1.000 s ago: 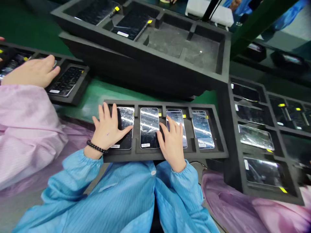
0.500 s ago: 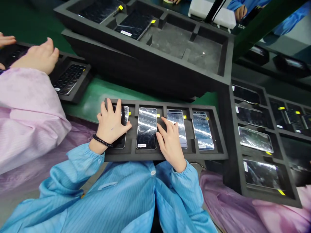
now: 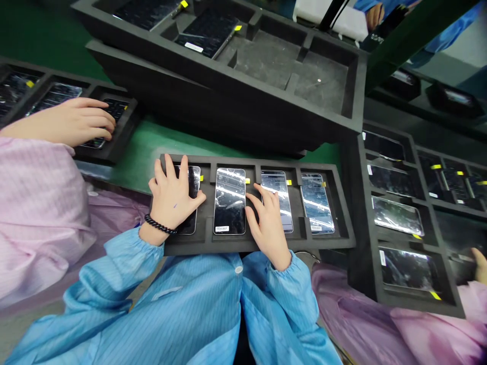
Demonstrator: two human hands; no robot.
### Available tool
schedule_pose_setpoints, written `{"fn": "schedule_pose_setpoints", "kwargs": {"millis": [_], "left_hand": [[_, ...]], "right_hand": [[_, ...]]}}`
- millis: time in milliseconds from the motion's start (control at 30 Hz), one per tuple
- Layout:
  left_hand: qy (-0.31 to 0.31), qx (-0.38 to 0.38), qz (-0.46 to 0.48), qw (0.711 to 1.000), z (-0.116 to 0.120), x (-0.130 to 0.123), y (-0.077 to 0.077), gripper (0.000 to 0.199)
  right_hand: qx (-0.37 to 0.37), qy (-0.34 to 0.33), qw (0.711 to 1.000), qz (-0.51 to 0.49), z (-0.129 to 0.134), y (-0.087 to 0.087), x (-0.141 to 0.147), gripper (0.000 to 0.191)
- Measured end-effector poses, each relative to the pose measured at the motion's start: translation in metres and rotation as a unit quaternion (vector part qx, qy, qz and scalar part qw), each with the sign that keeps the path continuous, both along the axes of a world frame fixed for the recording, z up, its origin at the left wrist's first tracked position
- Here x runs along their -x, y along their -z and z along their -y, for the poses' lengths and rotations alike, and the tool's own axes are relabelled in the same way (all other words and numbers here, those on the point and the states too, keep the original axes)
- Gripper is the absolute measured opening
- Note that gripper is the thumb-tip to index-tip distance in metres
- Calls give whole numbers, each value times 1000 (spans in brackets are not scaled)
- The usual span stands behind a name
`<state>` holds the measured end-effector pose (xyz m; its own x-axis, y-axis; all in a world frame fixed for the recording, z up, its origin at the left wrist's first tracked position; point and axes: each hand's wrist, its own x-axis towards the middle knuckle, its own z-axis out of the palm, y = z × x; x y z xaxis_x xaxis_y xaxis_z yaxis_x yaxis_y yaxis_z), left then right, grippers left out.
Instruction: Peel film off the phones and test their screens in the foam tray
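A black foam tray point(image 3: 251, 246) across my lap holds several phones, each in its own slot with a yellow tab beside or on it. My left hand point(image 3: 173, 197), a black cord around its wrist, lies spread over the leftmost phone point(image 3: 194, 180) and partly hides it. Over the left side of the third phone point(image 3: 287, 218), whose screen is lit, rests my right hand point(image 3: 268, 220) with its fingers apart. Between my hands a dark-screened phone point(image 3: 230, 203) with a white label is uncovered. The rightmost phone point(image 3: 317, 203) shows a lit screen with lines of text.
Stacked foam trays point(image 3: 213, 76) stand beyond mine, the top one holding two devices at its left. Another tray stack point(image 3: 429, 218) with phones is at the right. At the left, a person's hand point(image 3: 72, 121) in a pink sleeve reaches over another tray point(image 3: 125, 134).
The other person's hand at the left has lowered onto a phone in that tray. Another hand has appeared at the right edge. My own hands have barely moved.
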<state>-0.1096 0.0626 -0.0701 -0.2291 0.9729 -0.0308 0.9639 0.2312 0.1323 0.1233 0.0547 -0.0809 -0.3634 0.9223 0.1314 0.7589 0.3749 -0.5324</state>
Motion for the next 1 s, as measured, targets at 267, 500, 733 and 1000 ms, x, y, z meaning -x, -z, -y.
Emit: {"fn": "schedule_pose_setpoints", "kwargs": {"millis": [267,500,733,1000], "left_hand": [[5,4,31,1000,0,4,-2,88],[2,4,44,999,1,7,-4,93],[1,-1,48,999,1,7,-4,92],[2,3,47,999,1,6,-6,92]], "right_hand": [[-9,9,1000,7,1,2,0,32],[4,-2,1000,14,0,-1,0,34],[21,-12,1000,-10,-1,-2,-1,35],[27,-20,999,-23,-2,-5,0,34]]}}
